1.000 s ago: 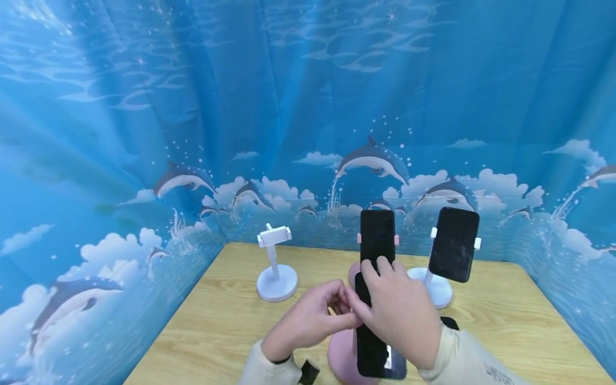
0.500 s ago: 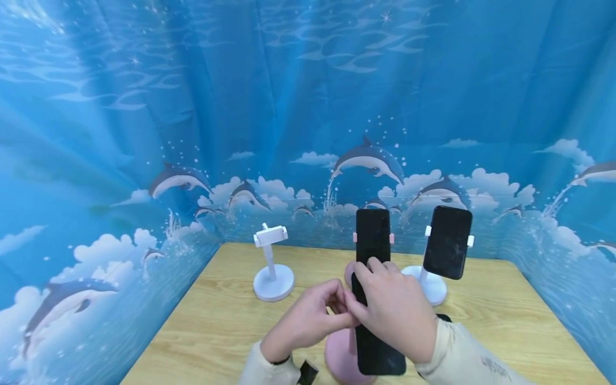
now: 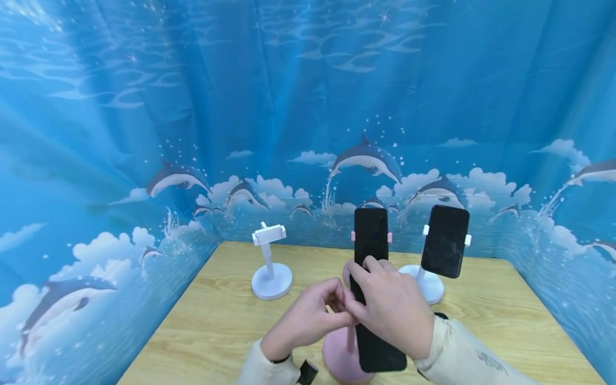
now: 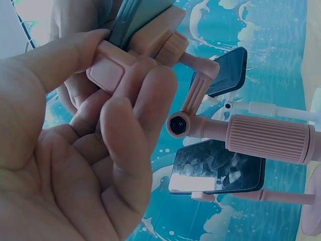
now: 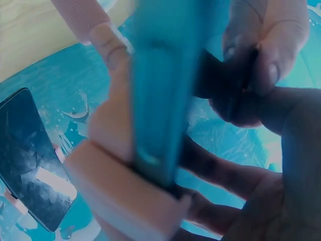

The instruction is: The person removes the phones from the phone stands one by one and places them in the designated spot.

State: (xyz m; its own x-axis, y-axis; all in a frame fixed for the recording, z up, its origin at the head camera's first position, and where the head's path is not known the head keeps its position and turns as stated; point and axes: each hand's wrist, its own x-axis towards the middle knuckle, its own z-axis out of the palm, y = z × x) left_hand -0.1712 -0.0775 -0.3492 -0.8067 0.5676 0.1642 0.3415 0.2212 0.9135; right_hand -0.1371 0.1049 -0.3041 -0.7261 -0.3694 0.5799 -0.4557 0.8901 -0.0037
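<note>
Both hands meet at a black smartphone (image 3: 380, 347) on a pink phone stand (image 3: 337, 355) near the front of the table. My left hand (image 3: 313, 315) pinches the pink clamp (image 4: 108, 73) between thumb and fingers in the left wrist view; the phone's edge (image 4: 131, 20) stands in the clamp. Across the phone's screen lies my right hand (image 3: 394, 305), gripping the phone, its fingertips close to the left hand's. In the right wrist view the phone's side (image 5: 160, 100) is blurred, with the clamp (image 5: 120, 191) below and right-hand fingers (image 5: 215, 211) against it.
Behind the hands, another pink stand bears an upright phone (image 3: 371, 227). A phone (image 3: 445, 240) sits in a white stand (image 3: 428, 286) at right. At left is a white stand (image 3: 271, 280) with no phone. A dark object (image 3: 441, 316) shows partly behind the right wrist.
The head view has shifted slightly, so the stands appear a little farther left. A bright reflection on the held phone's screen has gone. Both hands keep nearly the same hold.
</note>
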